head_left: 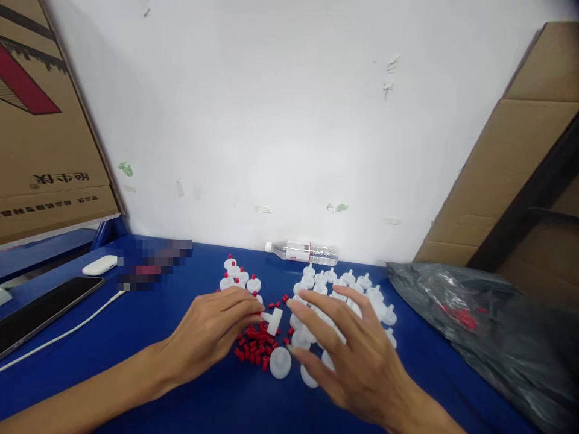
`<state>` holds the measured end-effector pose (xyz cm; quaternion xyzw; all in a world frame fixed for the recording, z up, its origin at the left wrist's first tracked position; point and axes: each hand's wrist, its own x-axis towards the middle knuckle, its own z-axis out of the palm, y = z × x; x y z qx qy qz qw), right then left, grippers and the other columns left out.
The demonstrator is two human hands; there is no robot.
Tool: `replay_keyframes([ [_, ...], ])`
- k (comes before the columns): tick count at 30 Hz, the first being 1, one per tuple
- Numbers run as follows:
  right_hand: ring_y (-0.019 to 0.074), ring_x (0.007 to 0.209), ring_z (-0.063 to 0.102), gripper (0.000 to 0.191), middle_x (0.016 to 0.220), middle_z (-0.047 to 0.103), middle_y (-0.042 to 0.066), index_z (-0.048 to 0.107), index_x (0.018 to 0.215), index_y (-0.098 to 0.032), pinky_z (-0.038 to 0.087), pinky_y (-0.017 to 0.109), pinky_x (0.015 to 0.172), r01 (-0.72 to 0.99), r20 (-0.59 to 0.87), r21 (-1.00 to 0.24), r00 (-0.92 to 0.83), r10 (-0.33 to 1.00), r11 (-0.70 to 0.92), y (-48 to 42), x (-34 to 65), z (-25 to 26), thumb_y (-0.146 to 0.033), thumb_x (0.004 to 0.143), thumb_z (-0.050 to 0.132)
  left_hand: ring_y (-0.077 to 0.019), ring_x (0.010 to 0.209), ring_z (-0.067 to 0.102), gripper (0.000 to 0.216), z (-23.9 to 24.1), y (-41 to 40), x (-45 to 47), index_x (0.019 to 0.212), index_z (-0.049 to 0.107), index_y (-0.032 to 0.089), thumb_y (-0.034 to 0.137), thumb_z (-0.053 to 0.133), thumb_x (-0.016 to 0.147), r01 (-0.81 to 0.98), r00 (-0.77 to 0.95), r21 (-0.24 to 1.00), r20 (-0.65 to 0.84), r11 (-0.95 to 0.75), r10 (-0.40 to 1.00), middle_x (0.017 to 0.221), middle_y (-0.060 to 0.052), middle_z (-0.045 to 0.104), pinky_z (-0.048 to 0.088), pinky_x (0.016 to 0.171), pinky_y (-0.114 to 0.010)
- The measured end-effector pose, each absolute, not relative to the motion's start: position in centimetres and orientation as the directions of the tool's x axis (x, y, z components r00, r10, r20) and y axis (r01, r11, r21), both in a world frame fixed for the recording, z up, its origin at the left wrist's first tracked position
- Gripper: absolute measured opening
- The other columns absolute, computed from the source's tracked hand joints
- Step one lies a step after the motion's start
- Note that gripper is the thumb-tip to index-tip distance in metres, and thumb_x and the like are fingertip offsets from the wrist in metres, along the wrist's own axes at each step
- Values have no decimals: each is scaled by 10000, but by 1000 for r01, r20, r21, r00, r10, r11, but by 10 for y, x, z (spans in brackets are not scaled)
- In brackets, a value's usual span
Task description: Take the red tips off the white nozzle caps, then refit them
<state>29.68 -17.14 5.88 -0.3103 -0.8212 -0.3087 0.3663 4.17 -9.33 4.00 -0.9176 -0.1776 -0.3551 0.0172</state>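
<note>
My left hand [221, 322] pinches the narrow stem of a white nozzle cap [274, 322], whose round base is turned sideways to the right. Below it lies a pile of small red tips [257, 345]. Over a spread of white nozzle caps [301, 339] my right hand [348, 343] hovers, its fingers apart and nothing visible in them. One loose white cap [280, 363] rests between the two hands, near the red pile. Beyond my left hand stand several white caps with red tips [254, 283] on their stems.
A clear plastic bottle [303, 252] lies along the white wall. On the left are a phone [45, 313], a white case [100, 265] and a white cable [67, 334]. A grey plastic bag [479, 337] covers the right side. Cardboard [49, 120] leans at the left.
</note>
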Motion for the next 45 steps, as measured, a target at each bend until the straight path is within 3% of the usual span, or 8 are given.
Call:
replay_keyframes([
  [5,150,871,692,265,954,753,71,619,1213,-114,429,423,1006,680,814,237,-530,240,694,-174,310,63,-95,984,487,-246,1195,591,224,32,-74,37,1180,611,209,201,403,1096,404,791,58,478,-913,381,1072,-54,726,489,985,-367],
  [11,163,858,682,216,913,739,76,624,1135,-123,449,374,840,632,780,261,-583,226,730,-176,308,63,-126,980,472,-296,1223,552,264,24,-56,29,1115,641,184,240,383,1104,545,759,-51,454,-837,467,1118,-98,716,463,945,-429],
  [16,143,554,550,224,653,620,-8,650,980,-150,347,326,578,646,704,240,-630,329,725,-174,312,65,-202,1037,440,-290,1191,535,222,28,-52,24,1091,639,189,226,419,1093,548,764,-84,456,-832,457,1161,-90,694,438,919,-422],
  [19,135,453,478,317,550,540,-39,618,815,-192,268,335,517,673,636,247,-656,408,697,-174,316,62,-258,1058,426,-282,1146,527,196,29,-54,25,1078,640,194,199,444,1083,554,766,-94,448,-827,462,1141,-81,681,424,902,-419],
  [27,165,449,572,352,570,644,-25,567,738,-220,145,360,521,731,338,229,-679,651,643,-175,307,43,-482,968,610,-273,1070,510,250,31,-52,21,1228,628,195,112,490,1037,551,764,-104,463,-828,450,1144,-88,656,435,870,-401],
  [34,193,494,617,311,634,680,-12,598,847,-233,109,363,517,728,222,231,-685,694,646,-176,305,42,-514,979,587,-266,971,504,182,56,-58,15,955,683,190,164,515,1019,579,794,-130,314,-805,520,987,-81,624,439,856,-410],
  [39,217,527,646,341,650,693,7,620,848,-218,115,369,512,740,176,236,-670,721,630,-177,303,44,-533,973,583,-283,985,508,120,59,-60,11,964,699,189,159,583,971,600,798,-184,205,-779,566,1014,-90,614,436,866,-430],
  [45,223,533,647,318,665,699,26,638,817,-208,151,373,490,738,160,247,-670,725,628,-181,300,48,-498,947,624,-275,967,522,127,52,-56,11,926,707,200,116,614,944,569,821,-217,207,-793,533,988,-78,615,431,836,-398],
])
